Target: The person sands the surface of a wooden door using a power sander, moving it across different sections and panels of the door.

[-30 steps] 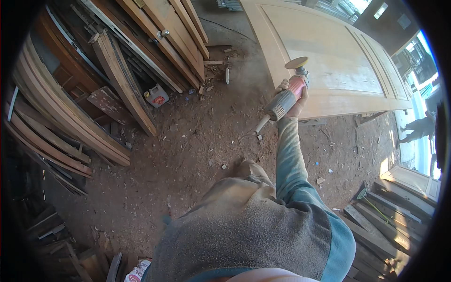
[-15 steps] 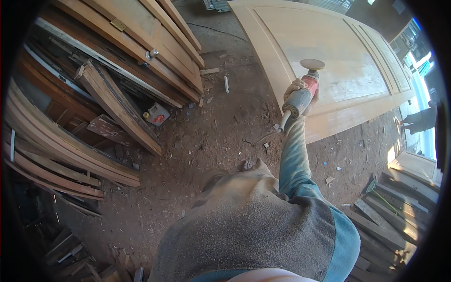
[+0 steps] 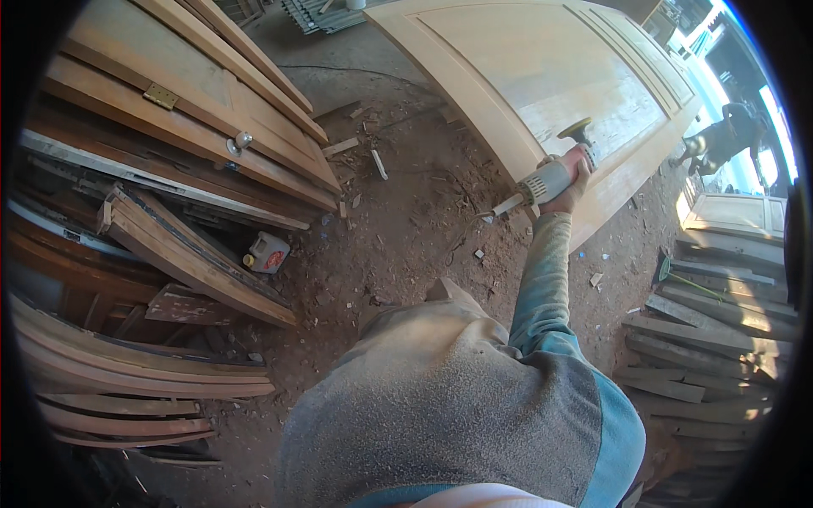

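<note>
My right hand is wrapped round the body of an angle grinder, which is grey and red with a cord at its rear. A round tan sanding disc is on its head, tilted and seen nearly edge-on. The grinder is over the near edge of a large pale wooden door with recessed panels. Whether the disc touches the wood, I cannot tell. My left hand is out of sight.
Wooden doors, one with a round knob, and curved frames are stacked at left. A plastic jug stands beside them. Planks lie at right. Scraps and dust litter the floor. A dark figure is at far right.
The grinder has turned in my right hand, so its disc has gone from showing its broad face to nearly edge-on. My view has shifted, moving the door up and left in the picture.
</note>
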Demonstrator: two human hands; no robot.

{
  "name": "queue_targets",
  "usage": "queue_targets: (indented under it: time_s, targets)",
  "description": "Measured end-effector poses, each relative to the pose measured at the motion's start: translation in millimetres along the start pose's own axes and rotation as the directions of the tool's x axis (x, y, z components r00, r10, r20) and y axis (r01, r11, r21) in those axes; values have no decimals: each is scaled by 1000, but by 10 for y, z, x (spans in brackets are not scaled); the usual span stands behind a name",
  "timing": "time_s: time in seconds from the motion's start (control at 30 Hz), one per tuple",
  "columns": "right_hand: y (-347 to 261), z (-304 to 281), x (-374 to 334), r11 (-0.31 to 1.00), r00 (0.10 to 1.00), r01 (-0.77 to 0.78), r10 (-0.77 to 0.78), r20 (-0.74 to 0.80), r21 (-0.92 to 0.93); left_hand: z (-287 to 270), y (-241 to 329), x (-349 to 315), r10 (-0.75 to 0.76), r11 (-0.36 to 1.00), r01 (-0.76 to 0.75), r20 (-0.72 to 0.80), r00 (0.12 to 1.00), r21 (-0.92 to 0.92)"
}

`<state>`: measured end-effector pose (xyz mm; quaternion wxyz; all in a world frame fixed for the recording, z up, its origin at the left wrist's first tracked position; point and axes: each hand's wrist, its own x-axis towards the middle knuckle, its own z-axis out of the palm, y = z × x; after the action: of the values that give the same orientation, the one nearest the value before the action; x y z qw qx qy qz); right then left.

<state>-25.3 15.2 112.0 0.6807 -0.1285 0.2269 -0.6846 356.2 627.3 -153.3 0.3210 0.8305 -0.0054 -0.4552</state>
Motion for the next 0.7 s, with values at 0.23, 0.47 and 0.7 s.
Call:
queue_targets:
  time_s: [0.23, 0.47, 0.7]
  targets:
    - [123, -161, -401, 989, 987, 134, -129, -94, 54, -897, 234, 595, 22, 999, -21, -52, 998, 27]
    - [68, -105, -572, 948, 959, 274, -282, 28, 163, -969, 438, 1052, -90, 985, 76, -88, 992, -152]
    - [-130, -106, -410, 930, 925, 361, -349, -150, 64, -703, 784, 1196, 8, 998, -21, 213, 977, 60]
